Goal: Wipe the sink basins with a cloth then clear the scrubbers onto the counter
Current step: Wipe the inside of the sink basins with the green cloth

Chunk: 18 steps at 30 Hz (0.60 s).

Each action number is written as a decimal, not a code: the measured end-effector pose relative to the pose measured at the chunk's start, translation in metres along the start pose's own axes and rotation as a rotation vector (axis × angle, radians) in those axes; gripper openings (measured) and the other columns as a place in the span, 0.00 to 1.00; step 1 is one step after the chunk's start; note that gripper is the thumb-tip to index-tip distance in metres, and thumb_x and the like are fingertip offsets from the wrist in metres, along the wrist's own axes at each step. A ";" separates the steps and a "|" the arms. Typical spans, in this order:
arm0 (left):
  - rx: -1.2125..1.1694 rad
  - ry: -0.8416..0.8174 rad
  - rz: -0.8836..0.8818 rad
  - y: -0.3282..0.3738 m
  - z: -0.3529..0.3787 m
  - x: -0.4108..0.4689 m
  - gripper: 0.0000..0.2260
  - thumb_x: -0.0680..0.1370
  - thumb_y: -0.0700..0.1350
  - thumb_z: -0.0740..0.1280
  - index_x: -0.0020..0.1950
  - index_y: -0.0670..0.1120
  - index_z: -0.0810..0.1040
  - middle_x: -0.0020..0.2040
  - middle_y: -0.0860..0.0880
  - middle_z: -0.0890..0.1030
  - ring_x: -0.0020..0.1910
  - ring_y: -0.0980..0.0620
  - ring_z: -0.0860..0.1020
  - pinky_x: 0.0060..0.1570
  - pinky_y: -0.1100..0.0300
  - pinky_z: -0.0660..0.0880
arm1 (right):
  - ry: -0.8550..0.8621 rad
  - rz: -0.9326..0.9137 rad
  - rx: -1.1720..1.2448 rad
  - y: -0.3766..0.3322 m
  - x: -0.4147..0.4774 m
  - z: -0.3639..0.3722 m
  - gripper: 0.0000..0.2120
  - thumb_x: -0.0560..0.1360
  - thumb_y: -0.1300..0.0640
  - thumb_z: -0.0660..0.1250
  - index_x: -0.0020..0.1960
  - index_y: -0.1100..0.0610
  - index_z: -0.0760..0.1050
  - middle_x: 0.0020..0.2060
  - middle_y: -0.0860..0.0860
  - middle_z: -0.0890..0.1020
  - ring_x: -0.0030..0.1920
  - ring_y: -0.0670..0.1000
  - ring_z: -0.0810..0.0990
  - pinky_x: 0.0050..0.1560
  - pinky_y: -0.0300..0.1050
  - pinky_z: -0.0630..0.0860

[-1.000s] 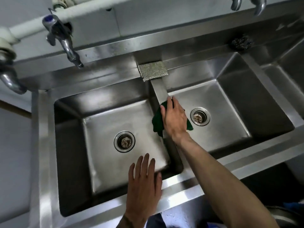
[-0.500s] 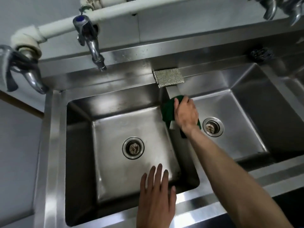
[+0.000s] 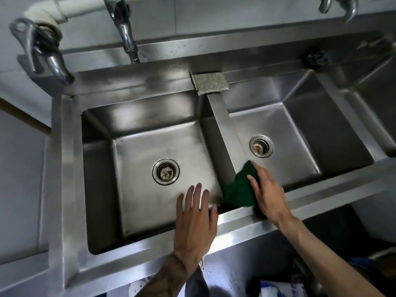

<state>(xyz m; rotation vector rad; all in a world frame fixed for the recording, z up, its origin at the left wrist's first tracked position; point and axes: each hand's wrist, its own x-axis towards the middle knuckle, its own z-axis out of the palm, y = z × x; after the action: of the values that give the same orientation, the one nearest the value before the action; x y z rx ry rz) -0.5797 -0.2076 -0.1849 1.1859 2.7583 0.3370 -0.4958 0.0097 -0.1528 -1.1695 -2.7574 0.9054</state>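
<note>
A dark green cloth point(image 3: 240, 189) lies over the near end of the divider point(image 3: 222, 125) between two steel basins. My right hand point(image 3: 267, 194) presses on it with straight fingers. My left hand point(image 3: 196, 221) lies flat with spread fingers on the front rim, its fingertips over the left basin point(image 3: 137, 163). The right basin point(image 3: 300, 136) has its own drain. A grey square scrubber point(image 3: 210, 83) sits on the back ledge at the divider's far end. A dark steel-wool scrubber point(image 3: 317, 58) rests on the ledge at the back right.
Three taps point(image 3: 128, 37) and a white pipe hang over the back ledge. A third basin point(image 3: 381, 108) begins at the right edge. A grey counter point(image 3: 23, 189) lies to the left. Below the front rim are blue and white items.
My right hand has slid the green cloth down the divider from its far part to the near end. The view has shifted; my left hand stays on the front rim.
</note>
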 end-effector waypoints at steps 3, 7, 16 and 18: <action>-0.055 0.060 0.016 -0.001 -0.005 -0.002 0.20 0.85 0.51 0.56 0.70 0.44 0.78 0.74 0.42 0.77 0.74 0.41 0.74 0.73 0.39 0.71 | 0.041 -0.036 -0.045 0.012 -0.055 -0.012 0.21 0.83 0.48 0.59 0.75 0.49 0.70 0.69 0.48 0.78 0.66 0.52 0.78 0.69 0.42 0.70; -0.080 0.116 0.019 -0.022 -0.017 -0.014 0.19 0.84 0.51 0.57 0.70 0.45 0.78 0.75 0.43 0.76 0.74 0.42 0.74 0.72 0.39 0.72 | 0.082 -0.096 -0.022 -0.014 -0.103 0.005 0.20 0.83 0.46 0.60 0.72 0.49 0.75 0.64 0.47 0.82 0.62 0.45 0.78 0.65 0.22 0.62; 0.145 0.158 -0.143 -0.214 -0.058 -0.090 0.20 0.84 0.50 0.57 0.71 0.41 0.76 0.76 0.38 0.74 0.75 0.36 0.73 0.73 0.37 0.69 | 0.085 -0.347 -0.016 -0.165 -0.179 0.163 0.23 0.81 0.47 0.60 0.71 0.55 0.77 0.68 0.50 0.80 0.65 0.48 0.80 0.74 0.43 0.66; 0.193 0.166 -0.189 -0.250 -0.065 -0.109 0.21 0.85 0.50 0.56 0.71 0.40 0.76 0.75 0.36 0.74 0.74 0.35 0.73 0.72 0.37 0.69 | 0.040 -0.500 -0.081 -0.195 -0.184 0.176 0.22 0.81 0.48 0.61 0.72 0.55 0.76 0.69 0.49 0.79 0.66 0.47 0.79 0.74 0.41 0.66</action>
<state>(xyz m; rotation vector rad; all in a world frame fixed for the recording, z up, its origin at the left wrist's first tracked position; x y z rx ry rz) -0.6932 -0.4642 -0.1821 0.9618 3.0771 0.1591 -0.5312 -0.3086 -0.1610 -0.4485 -2.8620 0.7057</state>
